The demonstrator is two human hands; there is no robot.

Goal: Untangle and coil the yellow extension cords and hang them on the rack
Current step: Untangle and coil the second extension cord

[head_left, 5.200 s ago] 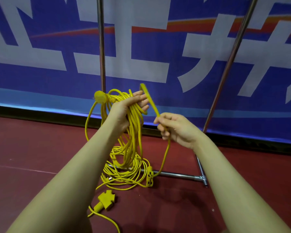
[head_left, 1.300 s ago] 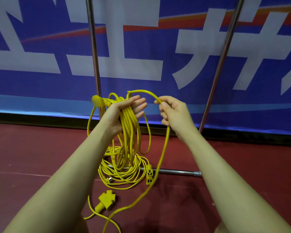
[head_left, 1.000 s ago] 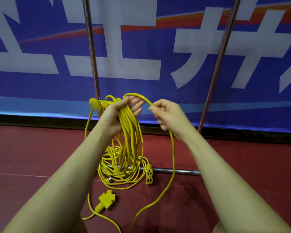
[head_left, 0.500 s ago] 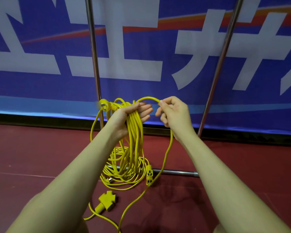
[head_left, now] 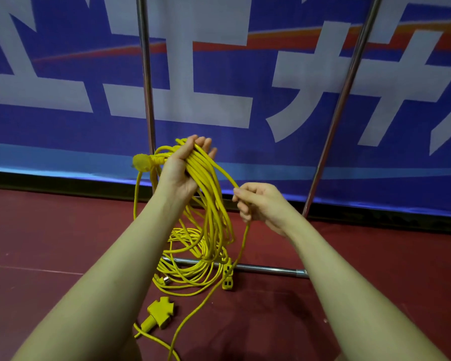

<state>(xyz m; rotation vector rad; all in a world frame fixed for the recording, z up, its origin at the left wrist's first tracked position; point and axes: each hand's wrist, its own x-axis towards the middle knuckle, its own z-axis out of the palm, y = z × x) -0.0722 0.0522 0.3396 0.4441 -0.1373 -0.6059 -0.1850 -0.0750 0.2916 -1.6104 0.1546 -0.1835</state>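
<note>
My left hand (head_left: 181,168) is raised palm up with several loops of yellow extension cord (head_left: 211,204) draped over it; its yellow plug (head_left: 141,162) sticks out to the left. To the right and lower, my right hand (head_left: 258,201) pinches one strand of the same cord, which runs down to the floor. A second pile of yellow cord (head_left: 185,267) lies on the floor below, with a yellow socket block (head_left: 227,277) and a three-way yellow adapter (head_left: 160,312) near it. The metal rack (head_left: 147,82) stands right behind my hands.
The rack's right upright (head_left: 346,87) slants up at the right, and its base bar (head_left: 268,269) lies on the dark red floor (head_left: 50,230) under the cord pile. A blue banner (head_left: 219,87) with large white characters fills the wall behind.
My right hand has laid a loop onto the left hand and dropped down and to the right along the strand. My left hand has lifted a little with the coil.
</note>
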